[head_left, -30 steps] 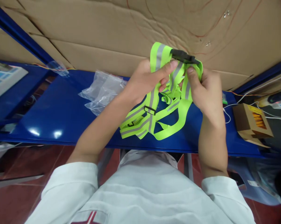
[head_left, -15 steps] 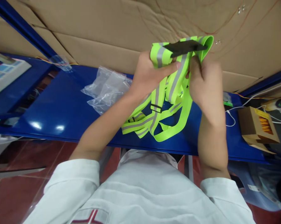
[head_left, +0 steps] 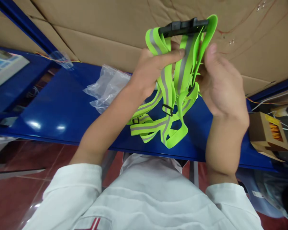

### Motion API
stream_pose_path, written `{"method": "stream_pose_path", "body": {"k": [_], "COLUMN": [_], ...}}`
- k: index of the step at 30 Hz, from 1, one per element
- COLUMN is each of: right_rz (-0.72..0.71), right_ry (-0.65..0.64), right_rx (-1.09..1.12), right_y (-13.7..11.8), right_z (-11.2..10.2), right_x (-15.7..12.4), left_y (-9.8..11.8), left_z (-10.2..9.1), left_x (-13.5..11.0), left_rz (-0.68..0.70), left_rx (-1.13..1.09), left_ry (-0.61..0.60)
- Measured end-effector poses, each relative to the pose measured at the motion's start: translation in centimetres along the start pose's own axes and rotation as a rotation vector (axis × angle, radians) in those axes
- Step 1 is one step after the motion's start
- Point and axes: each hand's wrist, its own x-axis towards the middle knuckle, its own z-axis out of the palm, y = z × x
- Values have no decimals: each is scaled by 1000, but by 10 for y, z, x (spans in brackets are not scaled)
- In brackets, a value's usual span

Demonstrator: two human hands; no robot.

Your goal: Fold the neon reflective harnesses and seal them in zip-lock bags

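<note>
A lime-yellow reflective harness [head_left: 168, 84] with grey stripes hangs from my left hand [head_left: 147, 72], whose thumb presses on a strap. A black side-release buckle [head_left: 183, 27] sits across the top of the straps, above that thumb. The lower straps lie in loose loops on the blue table, with a small black slider [head_left: 167, 110] on one of them. My right hand [head_left: 225, 83] is just right of the straps, thumb up and away from the fingers. Its fingertips are partly hidden beside the webbing, so contact there is unclear.
Clear plastic bags [head_left: 107, 84] lie on the blue table [head_left: 55, 102] left of the harness. At the right stands an open cardboard box [head_left: 266, 132] with orange contents, near white cables. A cardboard panel [head_left: 98, 25] rises behind the table.
The buckle and upper straps have risen and turned so the buckle's edge shows. My right hand has loosened from the straps and moved right. My left hand keeps its hold.
</note>
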Motion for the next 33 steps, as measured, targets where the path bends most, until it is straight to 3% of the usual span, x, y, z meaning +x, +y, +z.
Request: {"method": "stream_pose_path", "body": {"k": [3, 12, 19, 24, 28, 31, 33], "right_rz": [31, 46, -39, -62, -204, -269, -206], "right_ry": [-13, 53, 179, 61, 221, 34, -37], "right_rx": [113, 5, -144, -202, -374, -208, -20], "right_y": [4, 7, 4, -4, 1, 6, 5], "right_z": [-3, -8, -9, -23, -38, -37, -30], "right_x": [1, 0, 2, -4, -4, 0, 0], "left_y": [5, 14, 13, 10, 11, 12, 13], "left_z": [-2, -4, -3, 0, 3, 3, 1], "left_x": [-3, -10, -10, -10, -12, -13, -12], "left_rz": [-3, 48, 26, 54, 51, 62, 53], "left_rx": [-21, 81, 104, 79, 34, 27, 71], "left_ry": [-127, -264, -260, -215, -239, -279, -261]}}
